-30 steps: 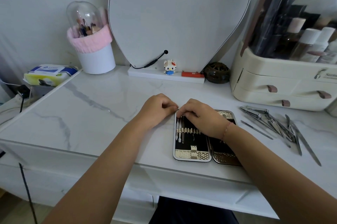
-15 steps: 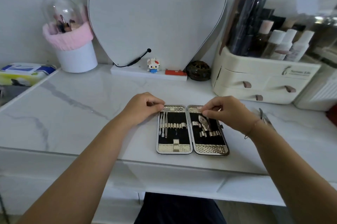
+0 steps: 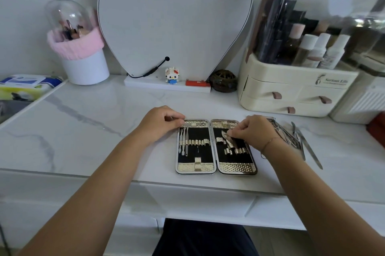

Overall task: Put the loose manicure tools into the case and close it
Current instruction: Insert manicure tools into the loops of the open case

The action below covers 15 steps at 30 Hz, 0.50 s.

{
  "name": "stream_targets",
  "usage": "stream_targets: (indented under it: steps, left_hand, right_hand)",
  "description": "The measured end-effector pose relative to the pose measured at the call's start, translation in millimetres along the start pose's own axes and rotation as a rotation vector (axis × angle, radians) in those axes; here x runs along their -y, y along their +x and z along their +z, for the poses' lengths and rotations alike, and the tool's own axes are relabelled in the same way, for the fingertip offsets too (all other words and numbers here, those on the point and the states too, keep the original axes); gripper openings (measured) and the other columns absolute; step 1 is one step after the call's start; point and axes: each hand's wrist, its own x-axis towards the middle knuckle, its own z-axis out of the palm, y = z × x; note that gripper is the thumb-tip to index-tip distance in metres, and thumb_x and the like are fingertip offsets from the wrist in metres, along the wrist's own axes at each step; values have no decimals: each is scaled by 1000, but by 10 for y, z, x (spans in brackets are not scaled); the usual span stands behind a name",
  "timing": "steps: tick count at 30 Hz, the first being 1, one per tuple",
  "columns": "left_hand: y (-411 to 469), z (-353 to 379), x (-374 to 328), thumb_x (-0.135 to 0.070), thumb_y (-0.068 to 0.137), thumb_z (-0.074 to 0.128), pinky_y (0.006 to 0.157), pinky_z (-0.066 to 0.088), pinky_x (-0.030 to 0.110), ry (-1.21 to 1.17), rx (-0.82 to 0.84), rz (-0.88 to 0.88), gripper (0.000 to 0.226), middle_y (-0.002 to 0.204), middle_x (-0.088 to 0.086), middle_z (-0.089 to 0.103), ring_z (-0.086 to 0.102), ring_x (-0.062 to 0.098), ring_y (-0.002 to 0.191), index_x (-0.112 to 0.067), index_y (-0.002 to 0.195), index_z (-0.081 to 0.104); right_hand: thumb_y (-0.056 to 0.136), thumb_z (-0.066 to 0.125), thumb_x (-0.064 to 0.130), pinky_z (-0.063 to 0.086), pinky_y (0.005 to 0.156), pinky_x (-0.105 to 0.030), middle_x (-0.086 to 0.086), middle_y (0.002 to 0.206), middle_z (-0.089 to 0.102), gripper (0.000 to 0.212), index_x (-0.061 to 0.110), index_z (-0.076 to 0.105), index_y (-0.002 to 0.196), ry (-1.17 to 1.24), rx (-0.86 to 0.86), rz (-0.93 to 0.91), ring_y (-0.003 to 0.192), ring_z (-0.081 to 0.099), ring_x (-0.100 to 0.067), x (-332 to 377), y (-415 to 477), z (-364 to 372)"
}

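Manicure case (image 3: 195,167) lies open flat near the front edge of the marble table (image 3: 83,130), two halves side by side, black lining with gold patterned ends and rows of gold loops; I see bare marble to its left and a narrower strip in front of it. Behind, the mirror (image 3: 173,16) is cut off at the top; the cream organizer (image 3: 291,93) runs out of frame on the right. My left hand (image 3: 161,123) sits at the case's far left corner with fingers curled; I cannot tell whether it grips the rim or only rests there. My right hand (image 3: 254,132) pinches a wedge-shaped tool (image 3: 228,138) over the right half, its upper end hidden under the fingers. Loose tools (image 3: 291,137) lie heaped just right of the case, partly hidden by the right wrist; three slim tools (image 3: 184,141) sit in the left half's loops.
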Motion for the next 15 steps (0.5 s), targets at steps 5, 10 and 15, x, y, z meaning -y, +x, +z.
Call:
stream_targets:
  steps: [5,10,15]
  left_hand:
    - [17,5,11,-23,80,72,75,38,21,-3,0,-4,15,89,-8,63,57,8,81,-23,95,74]
    - [22,10,15,-23,80,72,75,39,21,1,-6,-3,16,88,-8,63,56,7,79,-23,96,74]
    - [20,5,14,-24,80,72,75,39,21,9,1,-8,16,89,-9,63,57,9,84,-23,96,74]
  right_hand:
    - [72,77,24,51,91,-36,-7,57,64,21,12,69,57,65,17,69,83,67,-25,-6,11,-14]
    - [73,73,22,49,65,-29,-7,58,60,25,-2,72,75,15,-9,128,67,62,-21,60,37,10]
    - [71,71,20,41,58,-24,-5,58,54,22,-1,73,79,-19,-29,190,58,49,-19,130,42,12]
